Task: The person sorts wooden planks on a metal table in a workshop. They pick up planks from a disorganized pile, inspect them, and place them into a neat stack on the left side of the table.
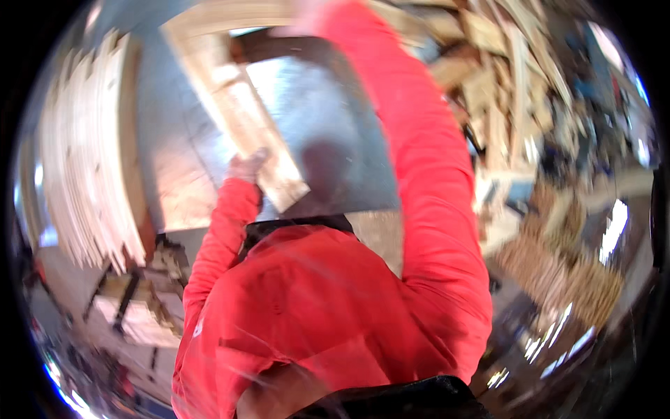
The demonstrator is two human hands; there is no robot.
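A pale wooden board [262,133] slants across a grey metal tabletop [307,91], its near end close to the table's front edge. My left hand [248,167] grips this board by its left edge near that end. At the far side a second wooden board [230,17] runs crosswise and meets the first at a corner; whether the two are fastened I cannot tell. My right arm reaches far forward, and my right hand [307,17] is a blur beside the crosswise board. Its fingers are smeared by motion, so what it holds does not show.
On the left stands a row of long pale boards [91,146]. A jumbled pile of wood pieces [488,84] lies at the far right. Stacked wood [572,272] sits at the lower right, and another stack of boards [136,314] at the lower left.
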